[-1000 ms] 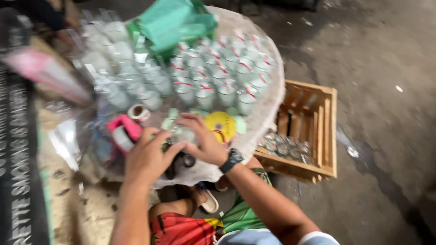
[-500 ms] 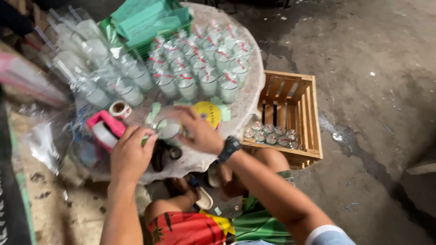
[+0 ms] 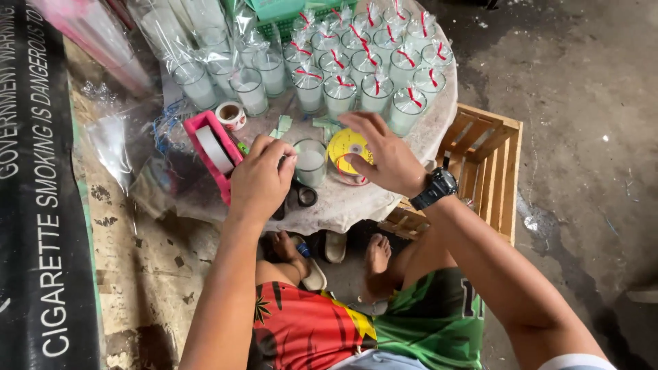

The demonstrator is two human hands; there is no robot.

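1. The left hand [image 3: 260, 179] is curled with its fingers bent down beside a small glass candle [image 3: 310, 162]; whether the glass is actually gripped cannot be told, since the fingertips are hidden behind the knuckles.
2. The glass candle is seen upright on the surface [image 3: 343, 202], just right of the left hand and between the two hands.
3. The right hand [image 3: 384, 154] is spread open, palm down, holding nothing, and is hovered over a yellow ribbon spool [image 3: 345, 152], which is partly covered by it.
4. A black wristwatch [image 3: 436, 188] is worn on the right wrist.
5. Black scissors [image 3: 301, 196] are partly hidden under the left hand, near the surface's front edge.
6. A pink tape dispenser [image 3: 214, 154] is placed just left of the left hand, with a small tape roll [image 3: 231, 114] beyond it.
7. Farther back, rows of wrapped candles tied with red ribbon [image 3: 375, 90] are set close together.
8. A wooden crate [image 3: 490, 161] is stood on the floor to the right of the surface.
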